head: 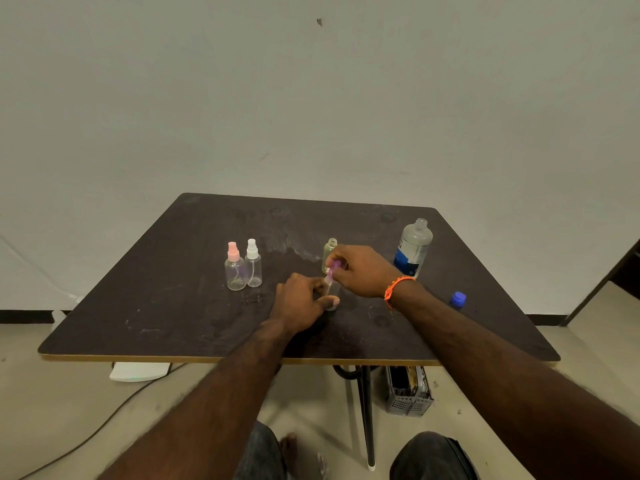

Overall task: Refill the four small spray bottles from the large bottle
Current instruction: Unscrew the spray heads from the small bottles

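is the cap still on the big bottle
No, the large bottle stands open with a bare threaded neck, and its blue cap lies apart on the table.

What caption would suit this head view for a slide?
Left hand steadies a small bottle while right hand pinches its purple sprayer; large bottle stands uncapped.
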Demonstrator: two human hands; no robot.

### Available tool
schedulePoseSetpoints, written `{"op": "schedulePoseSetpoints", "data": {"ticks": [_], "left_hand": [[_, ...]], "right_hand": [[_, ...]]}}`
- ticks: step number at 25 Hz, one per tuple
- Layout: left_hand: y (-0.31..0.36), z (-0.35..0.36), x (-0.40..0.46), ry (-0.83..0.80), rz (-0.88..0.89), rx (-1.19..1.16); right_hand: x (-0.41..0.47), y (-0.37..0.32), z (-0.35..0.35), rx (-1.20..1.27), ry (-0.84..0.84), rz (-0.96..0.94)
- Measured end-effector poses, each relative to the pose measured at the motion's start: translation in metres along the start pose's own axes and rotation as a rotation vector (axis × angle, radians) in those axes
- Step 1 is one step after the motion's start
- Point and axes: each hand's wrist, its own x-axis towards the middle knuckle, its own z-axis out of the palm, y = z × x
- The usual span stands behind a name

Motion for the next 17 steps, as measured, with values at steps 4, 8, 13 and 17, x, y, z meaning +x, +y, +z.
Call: {"op": "schedulePoseSetpoints", "data": {"ticks": [4, 8, 13, 17], "left_hand": [[0.000, 0.000, -0.001, 0.001, -0.007, -0.009], [0.001, 0.000, -0.001, -0.010, -0.002, 0.005], [0.007, 0.001, 0.000, -0.001, -0.033, -0.029], [0.014, 0.003, 0.002, -0.029, -0.041, -0.035]], "right_hand": [[-0.004, -0.004, -0.002, 0.013, 0.026, -0.021], [-0.003, -0.002, 0.001, -0.055, 0.112, 0.026], [-0.012, 0.001, -0.027, -0.009, 0.360, 0.014], [-0.034, 0.029, -0.033, 0.193, 0.549, 0.181]]}}
